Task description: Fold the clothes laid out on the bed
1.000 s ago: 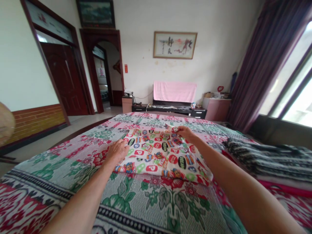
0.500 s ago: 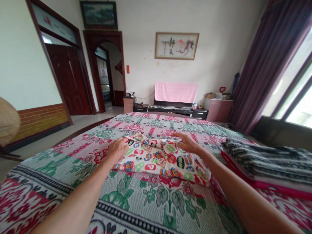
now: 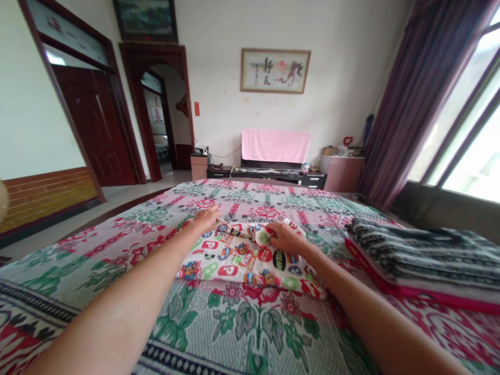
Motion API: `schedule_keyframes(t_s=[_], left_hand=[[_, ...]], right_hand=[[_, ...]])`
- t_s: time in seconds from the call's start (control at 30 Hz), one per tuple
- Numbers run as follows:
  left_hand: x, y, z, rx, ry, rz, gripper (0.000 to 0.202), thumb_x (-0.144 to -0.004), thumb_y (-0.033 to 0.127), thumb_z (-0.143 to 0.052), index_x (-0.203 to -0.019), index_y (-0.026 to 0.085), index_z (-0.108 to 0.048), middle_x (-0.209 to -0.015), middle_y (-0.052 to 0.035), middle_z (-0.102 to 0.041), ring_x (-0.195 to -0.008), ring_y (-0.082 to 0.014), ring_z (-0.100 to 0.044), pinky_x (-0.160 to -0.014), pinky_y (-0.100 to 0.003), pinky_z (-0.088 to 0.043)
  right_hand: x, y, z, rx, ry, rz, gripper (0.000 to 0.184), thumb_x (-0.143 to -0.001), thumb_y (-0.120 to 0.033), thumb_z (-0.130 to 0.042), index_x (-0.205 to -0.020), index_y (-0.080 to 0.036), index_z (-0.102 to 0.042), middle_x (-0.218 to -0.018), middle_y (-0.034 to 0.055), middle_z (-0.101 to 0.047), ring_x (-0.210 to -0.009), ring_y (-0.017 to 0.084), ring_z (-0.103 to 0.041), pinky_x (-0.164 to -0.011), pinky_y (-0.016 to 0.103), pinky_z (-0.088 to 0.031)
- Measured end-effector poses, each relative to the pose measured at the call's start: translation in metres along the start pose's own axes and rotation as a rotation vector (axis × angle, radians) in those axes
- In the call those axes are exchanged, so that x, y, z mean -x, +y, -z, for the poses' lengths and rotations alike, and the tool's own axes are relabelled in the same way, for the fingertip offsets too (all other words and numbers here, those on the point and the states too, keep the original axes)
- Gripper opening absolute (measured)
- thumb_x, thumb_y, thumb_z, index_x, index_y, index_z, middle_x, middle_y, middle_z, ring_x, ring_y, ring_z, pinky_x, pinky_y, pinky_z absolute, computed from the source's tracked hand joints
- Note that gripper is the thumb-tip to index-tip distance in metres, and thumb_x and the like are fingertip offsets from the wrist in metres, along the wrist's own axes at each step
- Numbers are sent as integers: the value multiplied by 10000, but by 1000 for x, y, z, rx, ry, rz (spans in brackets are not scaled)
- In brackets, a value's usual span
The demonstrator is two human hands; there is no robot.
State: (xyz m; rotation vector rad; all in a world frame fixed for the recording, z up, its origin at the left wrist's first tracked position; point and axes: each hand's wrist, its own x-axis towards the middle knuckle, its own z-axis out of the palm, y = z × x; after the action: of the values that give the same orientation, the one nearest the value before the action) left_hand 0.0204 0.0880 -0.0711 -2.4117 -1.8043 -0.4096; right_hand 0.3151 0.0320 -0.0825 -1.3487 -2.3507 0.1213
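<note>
I have both hands apart in the head view, both at the cartoon-print cloth (image 3: 236, 263), which lies mid-bed on the floral bedspread (image 3: 258, 323), far edge folded over and bunched. Left hand (image 3: 203, 219): at the cloth's far left corner, fingers reaching forward; can't tell if it grips. Right hand (image 3: 288, 237): on the folded edge, fingers bent against it; I can't tell if they pinch. Black-and-white folded textile (image 3: 422, 258) sits atop a pink one (image 3: 433, 298), right of my right forearm.
</note>
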Motion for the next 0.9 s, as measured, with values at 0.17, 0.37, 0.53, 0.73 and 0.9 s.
schedule_keyframes(t_s=[0.17, 0.37, 0.53, 0.73, 0.9], left_hand=[[-6, -10, 10, -15, 81, 154, 243, -783, 180, -480, -878, 222, -700, -924, -42, -700, -908, -191, -627, -772, -264, -460], [0, -31, 46, 77, 487, 188, 280, -810, 188, -429, -948, 166, -672, -996, -70, -687, -941, -189, -610, -869, -293, -454], [32, -38, 41, -14, 337, 42, 275, -806, 168, -425, -927, 198, -671, -1034, -56, -654, -948, -185, -602, -867, -281, -458], [64, -46, 20, -115, 124, 178, 331, -832, 203, -429, -1059, 231, -669, -1013, -65, -633, -906, -198, -615, -815, -284, -466], [69, -56, 15, -88, 142, 147, 461, -781, 136, -466, -1198, 275, -606, -1209, -48, -584, -1042, -194, -579, -880, -273, -451]], right_hand=[[-10, 9, 14, -257, 305, -245, 195, -708, -241, -595, -854, -165, -699, -784, 26, -704, -747, 173, -614, -641, 233, -432], [-16, 13, 45, -482, 629, -273, 317, -773, -396, -569, -933, -150, -689, -773, 36, -706, -733, 172, -608, -653, 258, -454], [-10, 22, 45, -449, 336, -183, 213, -676, -279, -639, -839, -164, -713, -749, 22, -710, -744, 175, -623, -672, 253, -464], [-9, 37, 30, -301, 165, -114, 97, -652, -220, -622, -700, -163, -685, -665, 0, -673, -646, 143, -582, -610, 227, -438], [-4, 31, 37, -257, 57, -33, 70, -670, -194, -577, -669, -169, -642, -647, -20, -641, -630, 125, -550, -586, 215, -414]])
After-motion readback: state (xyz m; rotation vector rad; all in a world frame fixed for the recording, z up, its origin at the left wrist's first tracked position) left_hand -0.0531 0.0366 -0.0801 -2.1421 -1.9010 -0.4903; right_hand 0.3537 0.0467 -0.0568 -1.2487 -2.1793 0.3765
